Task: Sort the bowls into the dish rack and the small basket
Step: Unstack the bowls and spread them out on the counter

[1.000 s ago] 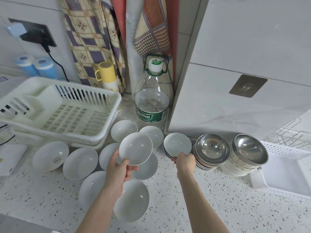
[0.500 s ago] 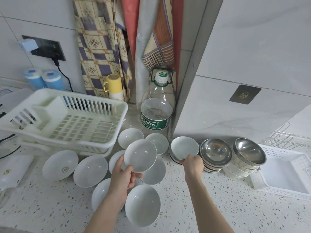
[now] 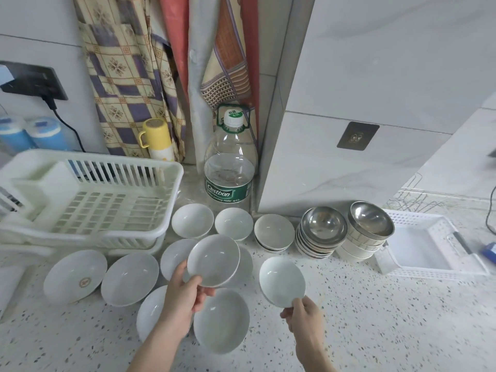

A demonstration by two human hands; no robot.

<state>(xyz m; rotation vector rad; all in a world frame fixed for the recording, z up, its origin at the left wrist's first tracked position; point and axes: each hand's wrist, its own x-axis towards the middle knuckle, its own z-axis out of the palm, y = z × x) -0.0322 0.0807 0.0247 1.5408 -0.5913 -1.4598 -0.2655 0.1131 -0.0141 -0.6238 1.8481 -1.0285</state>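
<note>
Left hand (image 3: 185,294): thumb over the near rim of a white bowl (image 3: 213,260), remaining fingers curled beneath; bowl gripped, lifted clear of the counter, tilted toward the camera. Held above a cluster of loose white bowls (image 3: 128,279) lying on the speckled counter (image 3: 375,331), partly covering two of them.

Right hand (image 3: 304,316): thumb and fingertips pinched on the near rim of a small white bowl (image 3: 281,281). Bowl tilted, open face toward the camera, raised off the counter, apart from the other bowls.

Loose white bowls: about nine counted on the counter, spread between the dish rack and the wall corner, some overlapping at the rims. One at far left carrying a round brown emblem (image 3: 84,283) in its centre.

Short stack of small white bowls (image 3: 273,233) standing against the wall base, right of the loose group. Two stacks of steel bowls (image 3: 323,229) just beside it, touching or nearly touching each other; right stack resting on pale bowls, exact count not legible.

Dish rack (image 3: 88,200): white slatted plastic, at left rear of the counter, no bowls inside. Small basket (image 3: 429,251): white perforated plastic, at far right, just beside the right steel stack, no bowls visible inside.

Behind the bowls: large clear water bottle (image 3: 230,167) with green label, upright in the corner. Yellow-capped flask (image 3: 158,139) to its left, in front of hanging patterned cloths (image 3: 126,73). Wall socket (image 3: 35,81) with plug and cable at upper left.
</note>
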